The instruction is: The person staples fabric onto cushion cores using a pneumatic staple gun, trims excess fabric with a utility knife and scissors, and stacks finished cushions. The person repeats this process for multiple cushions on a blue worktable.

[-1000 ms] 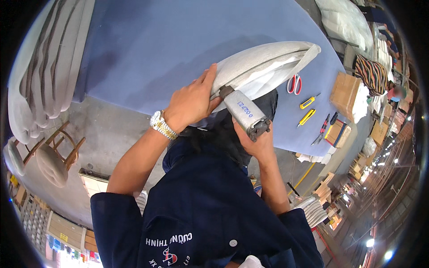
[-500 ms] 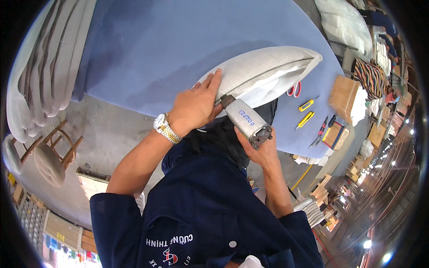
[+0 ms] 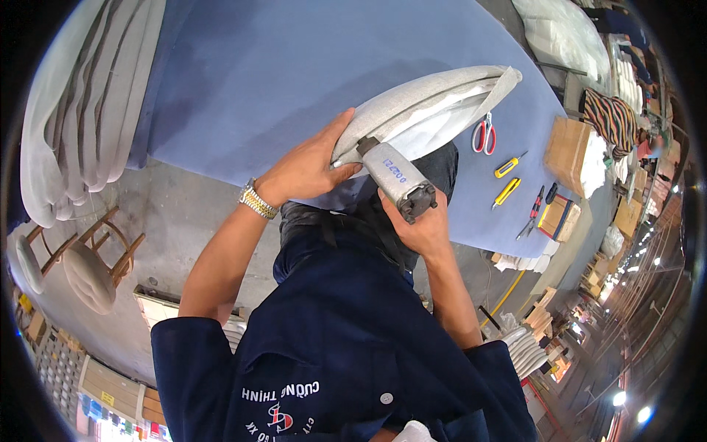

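Observation:
A light grey fabric seat cushion (image 3: 401,99) is tipped up on its edge at the near side of the blue-covered table, its white underside partly showing. At the cushion's left end, my left hand (image 3: 313,163) grips the rim, thumb on the near side and fingers mostly behind the fabric. My right hand (image 3: 426,228) is wrapped around a staple gun (image 3: 394,171) with a silver body and dark ends. The gun's nose sits against the cushion's edge, close to my left thumb. Whether the trigger is pressed is hidden.
Scissors (image 3: 484,138) with red-and-white handles, two yellow-handled tools (image 3: 507,193) and red-handled pliers (image 3: 532,217) lie on the blue table (image 3: 258,66) to the right. A cardboard box (image 3: 567,153) stands beyond. Stacked grey cushions (image 3: 88,110) are at left, above stools (image 3: 90,272).
The cushion has turned and shifted slightly left, and the scissors show more fully. My left hand has slid down and left along the rim. The staple gun has moved a little left and up.

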Tool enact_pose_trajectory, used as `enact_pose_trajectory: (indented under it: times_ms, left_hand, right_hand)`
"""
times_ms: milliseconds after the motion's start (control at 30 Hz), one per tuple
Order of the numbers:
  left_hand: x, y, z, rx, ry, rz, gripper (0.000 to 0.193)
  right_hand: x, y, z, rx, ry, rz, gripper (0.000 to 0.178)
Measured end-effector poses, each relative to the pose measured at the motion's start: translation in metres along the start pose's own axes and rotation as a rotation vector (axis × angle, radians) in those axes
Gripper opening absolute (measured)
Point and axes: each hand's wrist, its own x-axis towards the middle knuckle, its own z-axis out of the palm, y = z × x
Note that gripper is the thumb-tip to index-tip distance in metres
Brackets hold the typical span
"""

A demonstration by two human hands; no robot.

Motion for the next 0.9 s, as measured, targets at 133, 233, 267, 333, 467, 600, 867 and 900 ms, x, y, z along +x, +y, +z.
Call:
enact_pose_trajectory:
  times_ms: [133,233,267,333,467,600,867,900]
  left_hand:
    - [0.000,-0.004,0.004,0.046,0.030,0.046,0.092]
    - [-0.001,-0.004,0.006,0.083,0.054,0.076,0.092]
    - [-0.001,-0.004,0.007,0.089,0.059,0.081,0.092]
    - [-0.003,-0.002,0.008,0.098,0.065,0.075,0.092]
    - [-0.010,0.007,0.012,0.181,0.078,0.067,0.092]
    - [-0.011,0.009,0.017,0.194,0.138,0.032,0.092]
    - [-0.009,0.012,0.002,0.037,0.081,-0.071,0.092]
    - [-0.009,0.011,0.004,0.052,0.094,-0.050,0.091]
  right_hand:
    - [-0.008,0.003,0.001,0.012,-0.003,0.018,0.039]
    - [-0.008,0.005,-0.001,0.018,-0.037,0.009,0.039]
    - [-0.008,0.006,-0.002,0.009,-0.051,-0.003,0.039]
    - [-0.009,0.009,-0.003,-0.028,-0.060,-0.019,0.039]
    - [-0.008,0.000,0.000,-0.036,-0.065,0.006,0.039]
    - [-0.004,0.012,0.011,-0.131,-0.047,-0.147,0.039]
    - [-0.006,0.002,0.005,-0.026,-0.036,-0.007,0.040]
    - [-0.007,0.003,0.004,-0.024,-0.044,-0.021,0.040]
